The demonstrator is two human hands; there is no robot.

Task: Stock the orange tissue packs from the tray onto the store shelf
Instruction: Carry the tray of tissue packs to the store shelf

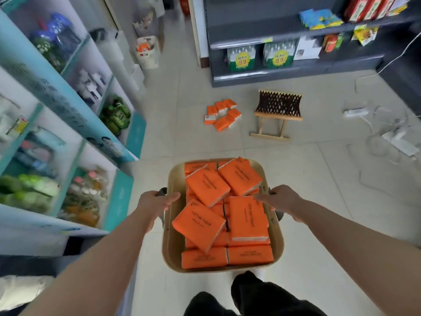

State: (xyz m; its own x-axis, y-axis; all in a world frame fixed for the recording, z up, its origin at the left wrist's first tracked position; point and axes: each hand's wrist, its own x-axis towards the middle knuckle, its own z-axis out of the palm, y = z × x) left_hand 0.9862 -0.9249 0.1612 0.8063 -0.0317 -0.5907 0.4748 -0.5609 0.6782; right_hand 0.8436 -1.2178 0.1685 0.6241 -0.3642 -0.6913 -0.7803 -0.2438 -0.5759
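The left hand (157,201) and the right hand (282,201) each close around a dark side handle of the tray (168,247), thumbs over the rim, so the load hangs level above the floor. The orange tissue packs (207,187) lie loosely piled inside it. More packs (223,115) lie on the floor near the dark shelf (296,71), probably the stocking place.

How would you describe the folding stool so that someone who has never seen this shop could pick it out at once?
Find the dark grey shelf unit at the far side of the tiled floor. In front of it, right of a cluster of orange tissue packs, stands the folding stool. It alone has pale wooden legs and a dark woven seat.
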